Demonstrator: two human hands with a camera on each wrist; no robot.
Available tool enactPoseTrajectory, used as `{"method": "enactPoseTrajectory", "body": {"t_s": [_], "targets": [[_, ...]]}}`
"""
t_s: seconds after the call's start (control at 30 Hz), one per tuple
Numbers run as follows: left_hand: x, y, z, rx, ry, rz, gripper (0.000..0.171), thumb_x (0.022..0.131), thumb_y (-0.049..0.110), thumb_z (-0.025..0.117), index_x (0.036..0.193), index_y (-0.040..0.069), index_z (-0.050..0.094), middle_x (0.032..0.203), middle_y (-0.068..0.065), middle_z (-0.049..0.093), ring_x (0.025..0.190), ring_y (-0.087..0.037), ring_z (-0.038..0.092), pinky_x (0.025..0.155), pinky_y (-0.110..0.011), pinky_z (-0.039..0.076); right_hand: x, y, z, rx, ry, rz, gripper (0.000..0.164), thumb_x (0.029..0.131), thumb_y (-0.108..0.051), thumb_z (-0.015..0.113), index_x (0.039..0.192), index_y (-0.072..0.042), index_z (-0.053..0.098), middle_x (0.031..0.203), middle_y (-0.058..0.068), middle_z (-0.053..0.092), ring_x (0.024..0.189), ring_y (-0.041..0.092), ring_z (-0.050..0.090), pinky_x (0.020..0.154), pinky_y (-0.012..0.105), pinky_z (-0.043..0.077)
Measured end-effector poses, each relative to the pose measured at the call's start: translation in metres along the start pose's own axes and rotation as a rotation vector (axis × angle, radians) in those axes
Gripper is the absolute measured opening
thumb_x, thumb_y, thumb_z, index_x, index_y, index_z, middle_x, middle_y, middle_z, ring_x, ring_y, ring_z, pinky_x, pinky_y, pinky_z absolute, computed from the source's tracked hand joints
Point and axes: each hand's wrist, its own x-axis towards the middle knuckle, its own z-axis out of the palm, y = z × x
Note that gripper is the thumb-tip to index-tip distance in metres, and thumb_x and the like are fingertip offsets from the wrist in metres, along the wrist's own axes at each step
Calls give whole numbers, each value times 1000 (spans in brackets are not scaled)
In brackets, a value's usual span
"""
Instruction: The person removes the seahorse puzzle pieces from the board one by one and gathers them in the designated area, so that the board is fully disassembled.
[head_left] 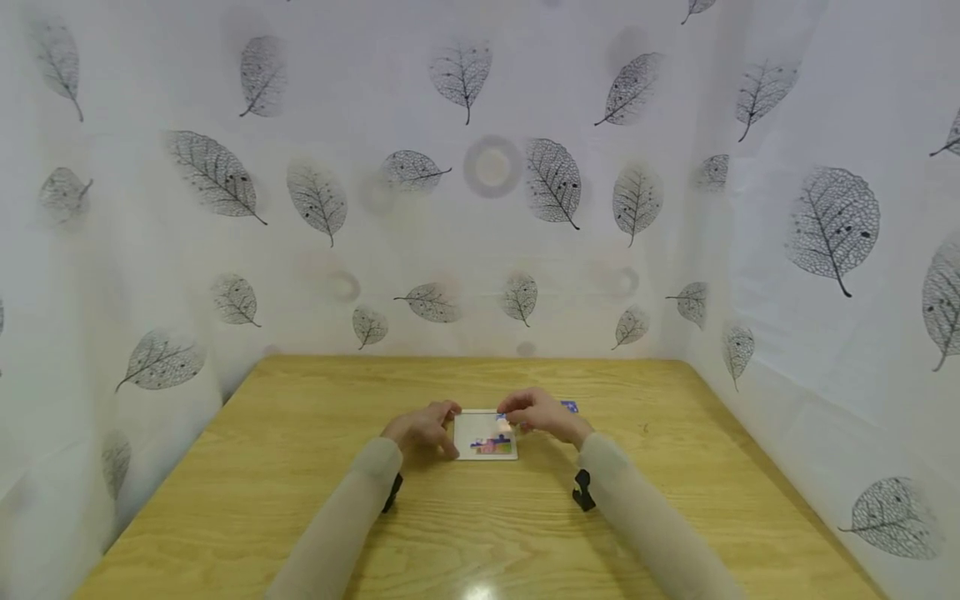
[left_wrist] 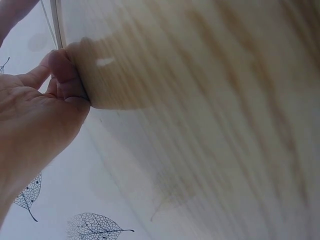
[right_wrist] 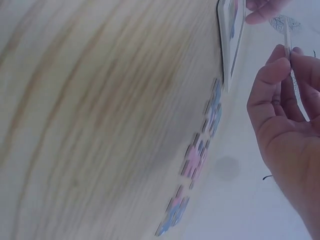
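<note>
A white-rimmed puzzle tray [head_left: 486,457] lies on the table, with joined colourful jigsaw pieces [head_left: 491,447] along its lower right part. At the tray's left edge rests my left hand [head_left: 423,429], thumb and forefinger spread toward the two left corners. In the left wrist view its fingertips [left_wrist: 62,70] touch the tray's side. Over the tray's right side, my right hand [head_left: 543,415] pinches a jigsaw piece [right_wrist: 287,37] between thumb and fingers. That piece appears edge-on in the right wrist view, its picture hidden there.
Loose jigsaw pieces [right_wrist: 194,160] lie in a row on the table to the right of the tray; a blue one [head_left: 570,407] shows past my right hand. The wooden table [head_left: 300,400] is bordered by a leaf-patterned curtain [head_left: 465,233] at the back and sides.
</note>
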Motion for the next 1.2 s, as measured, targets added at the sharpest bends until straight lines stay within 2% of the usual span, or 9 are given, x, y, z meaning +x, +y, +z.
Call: {"method": "enactPoseTrajectory", "body": {"t_s": [0.07,0.2,0.33,0.4,0.47,0.53,0.67,0.9,1.2], "targets": [[1,0,0,-4,2,4,80,69,2,84,139,4,45,142,-16,44,133,-32,38,117,-50,26,-3,2,-3,0,6,-1,24,98,-11,56,118,1,65,113,13,67,91,25,61,80,43,55],[3,-2,1,-20,1,20,81,68,1,84,139,2,44,141,-17,44,132,-32,39,117,-49,27,-8,4,-9,-16,15,0,29,98,-13,58,122,1,64,118,13,67,92,24,63,84,44,56],[4,-2,1,-18,2,16,82,67,2,84,139,3,44,142,-17,44,134,-33,38,118,-49,26,-12,8,-14,-50,17,3,30,97,-14,60,122,0,65,115,15,69,81,19,62,63,34,51],[5,-2,1,-14,2,9,82,67,3,84,139,3,44,142,-17,44,135,-33,37,118,-49,25,-15,10,-17,-76,9,-15,30,95,-12,61,122,1,66,118,18,68,80,18,64,60,30,48],[6,-3,1,-4,3,9,82,67,3,85,138,3,45,142,-16,44,134,-33,38,118,-49,26,-17,12,-19,-102,-3,-35,30,95,-10,61,122,2,65,120,20,67,83,18,65,60,31,50],[6,-3,0,-4,3,3,81,67,3,85,138,4,45,142,-16,44,134,-32,38,118,-48,25,-20,14,-21,-124,-10,-67,30,94,-7,62,121,5,65,123,20,66,88,17,66,69,31,55],[8,-3,0,-4,5,-3,80,67,3,85,137,5,46,141,-15,45,133,-32,38,117,-49,25,-24,18,-23,-148,-10,-80,28,91,-4,64,117,5,67,112,19,69,82,15,62,69,30,54],[7,-3,1,19,6,-17,79,67,6,86,136,7,47,141,-14,46,134,-32,38,118,-50,24,-28,25,-21,-224,30,-8,27,86,-5,71,113,-3,68,101,14,67,85,16,58,62,26,50],[4,-1,0,4,15,-18,79,68,3,85,137,6,46,139,-15,45,131,-30,39,117,-49,26,-28,26,-18,-376,28,-25,23,83,-4,73,106,-5,71,91,6,65,76,15,57,57,24,49]]}}
